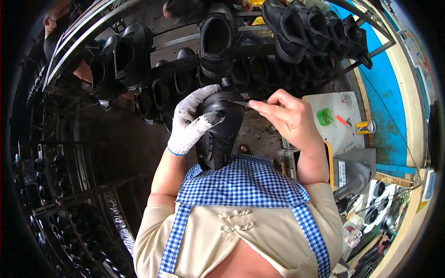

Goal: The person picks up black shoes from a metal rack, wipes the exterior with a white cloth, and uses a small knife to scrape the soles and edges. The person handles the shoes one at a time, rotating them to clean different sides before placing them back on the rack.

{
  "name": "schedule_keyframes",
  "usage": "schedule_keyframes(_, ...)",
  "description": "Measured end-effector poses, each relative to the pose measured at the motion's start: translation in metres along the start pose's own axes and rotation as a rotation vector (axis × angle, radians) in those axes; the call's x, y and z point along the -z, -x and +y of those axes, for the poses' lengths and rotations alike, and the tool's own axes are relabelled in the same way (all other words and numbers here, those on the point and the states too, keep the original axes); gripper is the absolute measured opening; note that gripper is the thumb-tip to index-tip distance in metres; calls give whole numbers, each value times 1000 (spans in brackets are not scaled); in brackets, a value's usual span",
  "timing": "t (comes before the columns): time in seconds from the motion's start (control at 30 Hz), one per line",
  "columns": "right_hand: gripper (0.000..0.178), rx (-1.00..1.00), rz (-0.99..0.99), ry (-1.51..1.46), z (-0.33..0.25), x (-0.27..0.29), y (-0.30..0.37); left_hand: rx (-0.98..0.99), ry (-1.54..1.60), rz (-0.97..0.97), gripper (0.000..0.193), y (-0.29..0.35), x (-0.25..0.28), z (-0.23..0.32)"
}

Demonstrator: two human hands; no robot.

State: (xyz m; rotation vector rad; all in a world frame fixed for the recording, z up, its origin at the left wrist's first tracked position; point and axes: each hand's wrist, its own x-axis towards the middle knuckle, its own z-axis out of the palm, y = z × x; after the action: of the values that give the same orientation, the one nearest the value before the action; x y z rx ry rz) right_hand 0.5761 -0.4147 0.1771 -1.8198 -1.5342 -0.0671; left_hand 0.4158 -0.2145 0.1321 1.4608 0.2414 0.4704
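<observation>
A black lace-up shoe (pixel 224 126) is held in front of my chest, its toe pointing away and its heel end by the blue checked apron (pixel 241 183). My left hand (pixel 186 124), in a white knitted glove with dark smudges, wraps around the shoe's left side, the thumb over its upper. Bare, my right hand (pixel 291 116) pinches a thin metal tool (pixel 238 102). That tool's tip rests at or very near the right edge of the toe. Whether it is a blade or tweezers cannot be made out.
Ahead stands a metal rack (pixel 178 41) with several black shoes (pixel 218 39) on its tiers. To the right, a white table (pixel 338 99) bears a green item (pixel 325 116) and a yellow roll (pixel 366 127), beside a grey machine (pixel 354 169). More racks (pixel 69 204) stand left.
</observation>
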Motion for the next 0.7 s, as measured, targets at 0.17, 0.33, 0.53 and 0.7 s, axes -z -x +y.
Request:
schedule_keyframes(0.17,36,15,-19,28,-1,11,-2,21,20,-25,73,-4,-6,0)
schedule_keyframes(0.33,36,-39,111,-154,8,-12,-4,-59,11,-24,64,-8,-1,1)
schedule_keyframes(0.53,58,-700,-84,-971,78,-91,82,-207,300,251,46,-40,8,0)
schedule_keyframes(0.7,78,-835,-177,-1431,97,-156,158,-224,454,302,46,-63,-19,15)
